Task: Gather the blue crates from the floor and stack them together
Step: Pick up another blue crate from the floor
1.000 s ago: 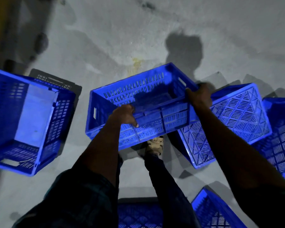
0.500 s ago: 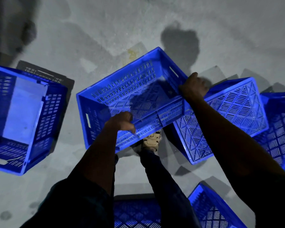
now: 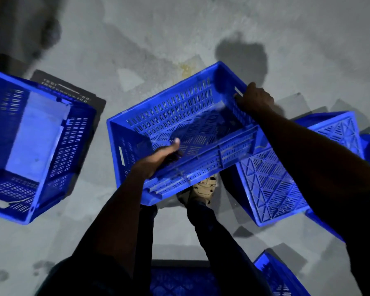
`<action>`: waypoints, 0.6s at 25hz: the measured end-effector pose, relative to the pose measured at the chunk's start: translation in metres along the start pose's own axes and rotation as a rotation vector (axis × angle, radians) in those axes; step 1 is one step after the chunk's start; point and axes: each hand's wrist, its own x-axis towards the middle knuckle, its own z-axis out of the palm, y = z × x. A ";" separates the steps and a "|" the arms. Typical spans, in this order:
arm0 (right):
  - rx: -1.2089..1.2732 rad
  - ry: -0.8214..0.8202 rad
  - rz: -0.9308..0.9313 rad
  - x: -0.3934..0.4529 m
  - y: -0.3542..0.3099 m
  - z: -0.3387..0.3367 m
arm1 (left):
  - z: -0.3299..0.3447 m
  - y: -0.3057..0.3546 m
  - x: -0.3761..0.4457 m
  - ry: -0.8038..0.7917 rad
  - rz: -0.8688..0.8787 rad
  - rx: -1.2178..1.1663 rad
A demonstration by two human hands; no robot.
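Crate [image 3: 179,133] held by both hands, left hand [image 3: 156,159] and right hand [image 3: 254,99]; tilted, it could clip the overturned crate [image 3: 286,178] at three o'clock.

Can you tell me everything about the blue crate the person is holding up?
The held crate is bright blue and looks like hard plastic. It is a deep, open-topped box with rows of slots in its walls and floor, ribs along the near wall, and a handle hole in its left end. It looks empty. It is tilted, with its opening facing the camera, above the floor. The left hand grips the near rim, thumb inside. The right hand grips the far right end by another handle slot.
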 end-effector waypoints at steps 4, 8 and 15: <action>-0.055 0.116 -0.003 -0.002 0.001 0.011 | -0.021 -0.029 0.015 0.667 0.187 -0.091; -0.126 0.195 0.000 -0.007 -0.001 0.018 | -0.044 -0.052 0.006 0.911 0.019 0.705; -0.102 0.316 0.106 -0.028 0.000 0.025 | -0.051 -0.069 -0.005 1.063 -0.092 0.625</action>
